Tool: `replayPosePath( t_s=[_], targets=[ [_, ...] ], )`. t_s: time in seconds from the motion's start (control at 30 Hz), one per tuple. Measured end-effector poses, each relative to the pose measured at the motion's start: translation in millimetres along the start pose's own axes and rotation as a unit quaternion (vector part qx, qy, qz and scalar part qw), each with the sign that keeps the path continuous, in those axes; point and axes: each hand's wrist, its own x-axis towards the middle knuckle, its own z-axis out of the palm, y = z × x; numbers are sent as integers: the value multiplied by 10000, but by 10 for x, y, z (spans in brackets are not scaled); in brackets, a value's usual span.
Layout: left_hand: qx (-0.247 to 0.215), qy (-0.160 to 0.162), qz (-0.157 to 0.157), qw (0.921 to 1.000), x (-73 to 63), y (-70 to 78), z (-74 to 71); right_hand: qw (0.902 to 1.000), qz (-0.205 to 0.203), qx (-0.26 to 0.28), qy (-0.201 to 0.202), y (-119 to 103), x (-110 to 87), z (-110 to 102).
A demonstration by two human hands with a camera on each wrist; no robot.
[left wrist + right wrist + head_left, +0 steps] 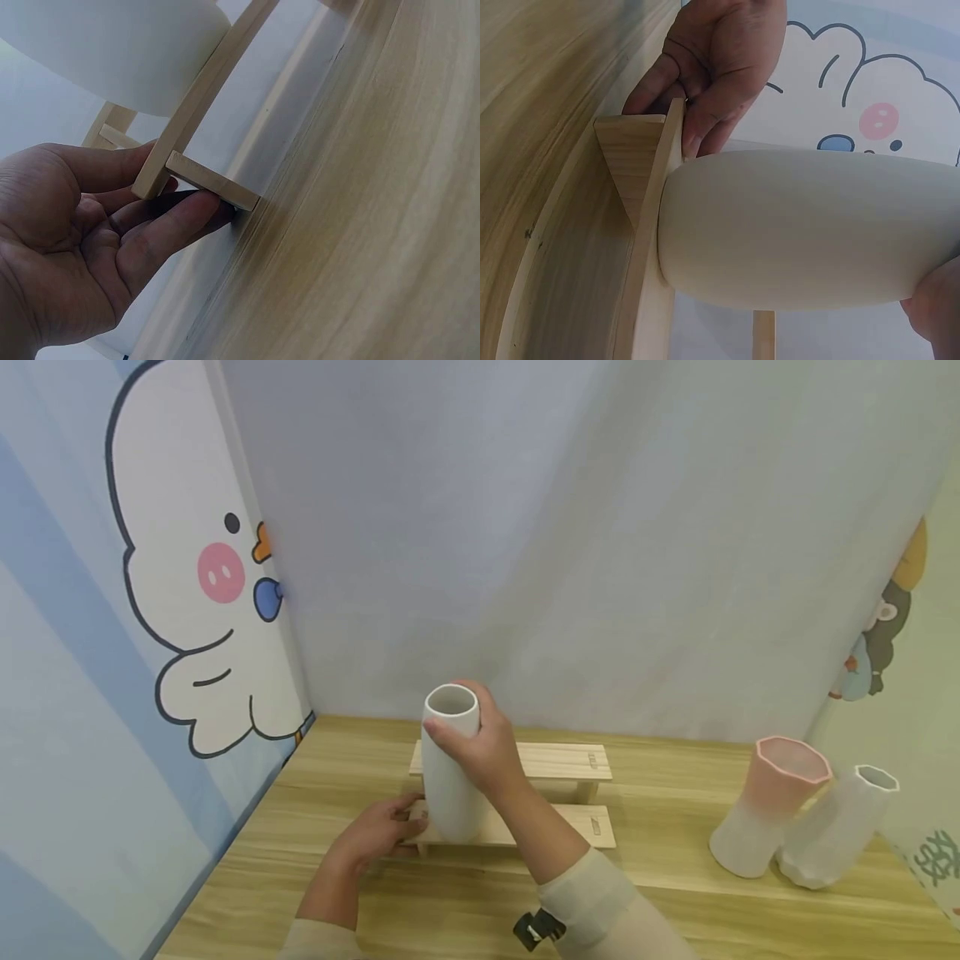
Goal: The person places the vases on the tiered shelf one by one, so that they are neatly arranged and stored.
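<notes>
Gripping right hand (489, 747): fingers and thumb curled round the upper body of the white vase (450, 777), just below its rim.
Bracing left hand (377, 832): fingers and thumb bent round the left end of the front plank (555, 827) — a pinch on the wood.
White vase's place: upright at the left part of the front plank; its base seems to meet the wood, though full contact is hard to confirm.
Likely handling: stiff, smooth, probably ceramic — fairly weighty, slippery on its glossy-looking curve, apt to chip.
Best hold: round the body with a broad wrap, not by the thin rim.
Front plank's handling: stiff, probably light; steady it by an end.
Nearby: pink-and-white vase (768, 806) and faceted vase (836, 827) on the table (660, 860), likely just as breakable.
</notes>
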Motion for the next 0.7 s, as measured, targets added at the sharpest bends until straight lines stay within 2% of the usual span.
replayPosePath(
  t_s=[0.33, 0.57, 0.7],
  targets=[
    [-36, 32, -46, 10000, 1, -6, -3, 9993, 104, 176, -308, -1, -7, -38],
    [-33, 55, -71, 10000, 0, 13, 13, 9992, -29, 183, -350, 96, -76, -64],
    [-36, 59, -91, 9999, 10, 0, 9, 9986, -9, 142, -519, 153, -129, -84]
  ],
)
